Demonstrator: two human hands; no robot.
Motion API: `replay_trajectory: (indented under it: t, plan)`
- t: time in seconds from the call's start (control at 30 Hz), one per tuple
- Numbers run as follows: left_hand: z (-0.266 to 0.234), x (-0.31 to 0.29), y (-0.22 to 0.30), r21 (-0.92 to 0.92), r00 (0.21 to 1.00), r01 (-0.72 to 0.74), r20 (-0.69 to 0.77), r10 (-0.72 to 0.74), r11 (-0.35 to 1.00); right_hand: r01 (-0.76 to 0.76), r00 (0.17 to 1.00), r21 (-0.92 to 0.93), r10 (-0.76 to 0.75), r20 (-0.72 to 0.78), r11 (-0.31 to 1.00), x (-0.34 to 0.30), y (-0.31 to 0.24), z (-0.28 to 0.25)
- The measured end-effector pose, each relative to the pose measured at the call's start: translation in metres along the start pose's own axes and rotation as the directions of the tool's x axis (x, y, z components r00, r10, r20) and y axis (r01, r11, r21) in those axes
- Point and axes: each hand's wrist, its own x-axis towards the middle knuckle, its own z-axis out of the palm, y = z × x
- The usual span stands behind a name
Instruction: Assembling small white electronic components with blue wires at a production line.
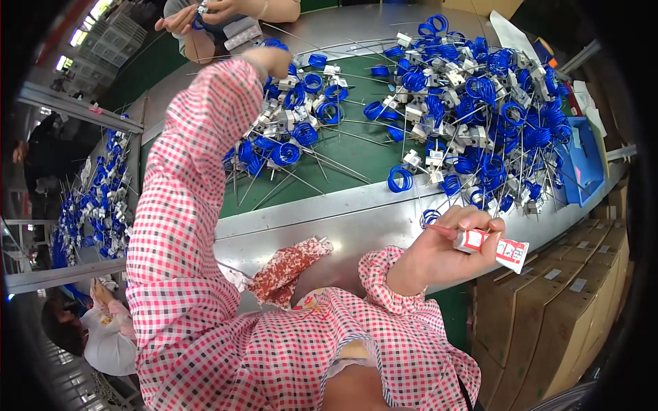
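Far out at nine o'clock, a second bench (96, 198) carries its own heap of blue coils, with a seated person's head and pale sleeve (103, 329) below it at about seven. Moving right, the left hand (271, 60) stretches up toward eleven o'clock into the nearer pile of blue wire coils (288, 130); the fingers curl downward among them, but whether they have closed on a coil I cannot tell. Reaching that deep, the checked sleeve (185, 185) could sweep the long metal probes (274, 181) and drag several tangled pieces off the green mat (343, 154). At six o'clock a red patterned cloth (288, 270) lies on the steel table edge (356, 219). Toward four o'clock the right hand (445, 246) grips a small red and white tube (493, 245), nozzle pointing left, just beside the table edge. Squeezed while attention is elsewhere, it might ooze onto fingers or the larger coil heap (473, 103) at one o'clock. Another person's hands (205, 14) work at twelve.
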Motion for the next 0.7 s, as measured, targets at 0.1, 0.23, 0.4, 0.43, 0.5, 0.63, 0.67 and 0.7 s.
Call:
replay_trajectory:
  t: [0.1, 0.23, 0.4, 0.43, 0.5, 0.63, 0.67, 0.7]
  plan:
    - [0.032, -0.018, 0.024, -0.041, 0.982, 0.055, -0.179, -0.061, 0.998, 0.030, 0.999, -0.017, -0.029, 0.029, 0.999, -0.003, -0.003, 0.001]
    - [0.045, -0.026, 0.012, -0.069, 0.914, 0.090, -0.391, -0.110, 0.994, 0.057, 0.998, -0.034, -0.056, 0.042, 0.998, -0.010, -0.006, 0.009]
    - [0.048, -0.042, 0.014, -0.194, 0.893, 0.158, -0.390, -0.224, 0.968, 0.021, 0.996, -0.045, -0.017, 0.087, 0.999, -0.019, -0.009, 0.012]
    - [0.040, -0.047, 0.021, -0.176, 0.920, 0.193, -0.310, -0.240, 0.965, -0.007, 0.997, -0.035, 0.010, 0.073, 0.999, -0.022, -0.008, 0.016]
    - [0.050, -0.040, 0.030, -0.173, 0.877, 0.237, -0.385, -0.287, 0.956, -0.015, 0.995, -0.049, 0.020, 0.099, 0.999, -0.029, -0.002, 0.017]
    - [0.067, -0.030, 0.032, -0.097, 0.765, 0.284, -0.577, -0.287, 0.954, -0.044, 0.987, -0.123, 0.062, 0.146, 0.991, -0.037, -0.005, 0.018]
    - [0.063, -0.032, 0.032, -0.100, 0.765, 0.281, -0.578, -0.286, 0.954, -0.033, 0.988, -0.123, 0.051, 0.144, 0.992, -0.036, -0.007, 0.019]
    - [0.059, -0.033, 0.028, -0.062, 0.774, 0.279, -0.576, -0.263, 0.958, -0.023, 0.989, -0.123, 0.041, 0.143, 0.992, -0.035, -0.008, 0.019]
